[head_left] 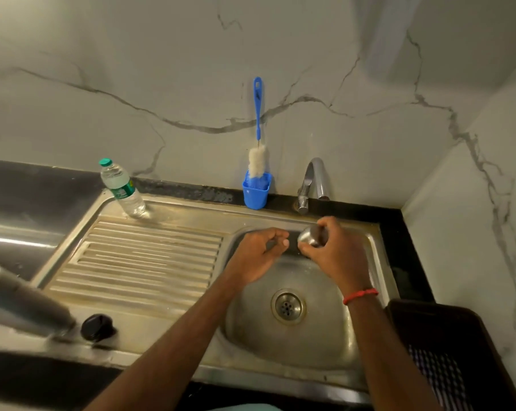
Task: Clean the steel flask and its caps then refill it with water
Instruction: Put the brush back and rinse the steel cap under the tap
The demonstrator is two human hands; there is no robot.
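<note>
Head view: gripped steel cap (310, 237) with right hand (336, 253) at far edge of sink (265, 221), under tap (316, 179), likely for rinsing; curled left hand (259, 256) alongside, contents indiscernible.

This is a home kitchen, seen at the washing-up corner. A stainless steel sink (250, 327) with a ribbed drainboard (138, 262) is set into a black stone counter (28, 185), and a chrome tap (316, 179) stands at the counter's back edge over the basin. The marble-veined walls (191, 54) meet in a corner at the right. A blue bottle brush (258, 114) stands in a blue holder (255, 194) against the wall, and a plastic water bottle (121, 189) sits at the drainboard's far left corner. The right hand (336, 253) holds a steel cap (310, 235) over the basin.
</note>
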